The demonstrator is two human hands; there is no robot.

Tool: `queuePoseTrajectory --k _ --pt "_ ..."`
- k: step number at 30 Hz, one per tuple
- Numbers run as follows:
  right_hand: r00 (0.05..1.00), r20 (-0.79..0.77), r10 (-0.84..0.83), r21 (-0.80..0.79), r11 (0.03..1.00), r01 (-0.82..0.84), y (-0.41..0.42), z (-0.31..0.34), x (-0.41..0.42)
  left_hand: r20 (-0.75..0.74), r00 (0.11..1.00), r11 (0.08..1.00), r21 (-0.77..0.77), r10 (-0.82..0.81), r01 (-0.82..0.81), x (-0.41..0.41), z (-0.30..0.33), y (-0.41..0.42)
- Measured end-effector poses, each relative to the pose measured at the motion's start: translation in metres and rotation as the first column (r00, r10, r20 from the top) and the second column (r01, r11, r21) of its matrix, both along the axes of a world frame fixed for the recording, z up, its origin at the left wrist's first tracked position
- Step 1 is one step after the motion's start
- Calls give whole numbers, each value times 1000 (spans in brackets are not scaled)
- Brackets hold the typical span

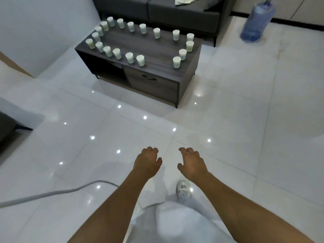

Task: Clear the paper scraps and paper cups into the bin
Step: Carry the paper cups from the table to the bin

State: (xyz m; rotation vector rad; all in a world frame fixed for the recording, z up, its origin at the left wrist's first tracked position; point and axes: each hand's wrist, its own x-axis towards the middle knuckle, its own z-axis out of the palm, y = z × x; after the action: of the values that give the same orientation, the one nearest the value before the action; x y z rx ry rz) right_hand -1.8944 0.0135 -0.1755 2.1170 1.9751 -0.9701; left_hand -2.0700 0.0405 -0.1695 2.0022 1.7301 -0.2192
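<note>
White paper cups point(176, 61), about twenty, upright in a rough ring along the edges of a dark grey wood-grain worktop point(150, 48), well apart from both hands. Some cups tinted pale green, e.g. near the left corner. Worktop low, with an open shelf on the left and a drawer point(152, 84) with dark handle on the front. Left hand point(147, 162) out in front over glossy white floor tiles point(245, 120), fingers loosely curled, grasping nothing. Right hand point(192, 163) beside it, same pose, released, nothing held. Both forearms bare, palms down. White shoe point(183, 189) below right hand. Grey cable point(52, 193) across floor at lower left. Dark grey sofa point(166, 13) behind worktop, pale cloth point(185, 0) on its seat. Blue water jug point(256, 23) at upper right, blurred. Paper scraps and bin: cannot tell where.
</note>
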Motion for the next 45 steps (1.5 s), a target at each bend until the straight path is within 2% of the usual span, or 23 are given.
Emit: queuePoseTrajectory --k 11,23,37,45 --pt "998 -1 70 -15 997 -70 208 1 -9 3 998 998 -3 69 -69 -9 3 194" --pt "1000 -24 -2 17 1000 3 471 11 -93 11 994 994 -23 106 -105 -93 5 451" --pt "997 -33 70 -60 996 -72 722 -22 -130 10 985 983 -58 174 -173 -136 -22 699" --pt "994 -20 109 -197 974 -111 860 -61 -141 -2 975 967 -127 223 -222 -143 -59 835"
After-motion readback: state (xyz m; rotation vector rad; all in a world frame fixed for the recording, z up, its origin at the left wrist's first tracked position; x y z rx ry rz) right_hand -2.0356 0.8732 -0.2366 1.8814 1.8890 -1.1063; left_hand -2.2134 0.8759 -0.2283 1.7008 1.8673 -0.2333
